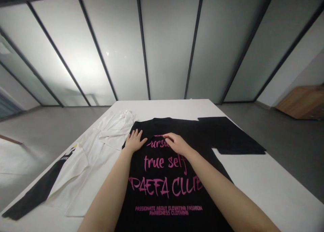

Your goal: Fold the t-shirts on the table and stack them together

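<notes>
While both hands attend to the upper part of one garment, the step in hand reads as smoothing or arranging the cloth.

Item: black shirt (162, 173), spread print-side up along the middle of a white table (164, 107), neckline at the far end, lower part running out of frame towards the wearer. Pink lettering (155, 163), partly covered by the right hand and forearm. At right, a broad black panel (233, 136), apparently a sleeve laid outward; at left, no matching sleeve shows.

Left hand (134, 141): palm down, fingers spread, resting on the shirt near its left shoulder edge.

Right hand (176, 143): over the topmost lines of print, fingers close together, thumb near the forefinger; whether it pinches cloth cannot be told.

Next move, by judgement: it calls for the left hand to steady the shoulder edge, the right to draw the cloth even without dragging the print askew.

Containers: none seen, hence no contents to list.

Adjacent: white garment (78, 171), loosely rumpled, to the left, its far part close beside the black shirt; a dark length of cloth (40, 191) at its outer side, attachment uncertain.
</notes>
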Demonstrator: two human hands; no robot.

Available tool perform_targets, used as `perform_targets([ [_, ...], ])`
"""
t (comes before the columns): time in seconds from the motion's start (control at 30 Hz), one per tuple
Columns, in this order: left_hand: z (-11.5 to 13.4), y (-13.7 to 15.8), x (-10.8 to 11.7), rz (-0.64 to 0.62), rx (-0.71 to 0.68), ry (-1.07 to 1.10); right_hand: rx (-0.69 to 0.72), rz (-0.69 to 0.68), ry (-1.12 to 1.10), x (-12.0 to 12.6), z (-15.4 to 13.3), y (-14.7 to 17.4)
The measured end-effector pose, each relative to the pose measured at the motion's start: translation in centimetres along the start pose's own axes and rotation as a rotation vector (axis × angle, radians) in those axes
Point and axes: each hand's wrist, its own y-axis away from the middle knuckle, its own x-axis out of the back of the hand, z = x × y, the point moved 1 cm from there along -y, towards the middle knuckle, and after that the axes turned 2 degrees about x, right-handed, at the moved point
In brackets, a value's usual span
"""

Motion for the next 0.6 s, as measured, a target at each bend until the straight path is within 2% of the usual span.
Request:
perform_targets([
  [0.1, -0.1, -0.1, 0.2, -0.029, -0.012, -0.001, 0.155, -0.186, 0.127, -3.3, -2.9, 0.6],
  [0.17, -0.1, 0.0, 0.3, -0.030, -0.017, -0.003, 0.196, -0.280, 0.236, -5.4, -3.5, 1.2],
  [0.27, 0.2, 0.3, 0.3, 0.001, -0.020, -0.001, 0.101, -0.378, 0.406, -7.2, -2.8, 1.9],
  [0.37, 0.6, 0.6, 0.3, 0.043, -0.019, 0.001, -0.018, -0.429, 0.500, -7.8, -2.5, 1.5],
  [0.47, 0.7, 0.6, 0.2, 0.081, -0.009, 0.012, -0.032, -0.406, 0.531, -8.1, -3.6, -0.2],
  [0.6, 0.2, 0.2, 0.0, 0.138, 0.018, 0.068, 0.041, -0.225, 0.535, -9.1, -4.6, -2.7],
])
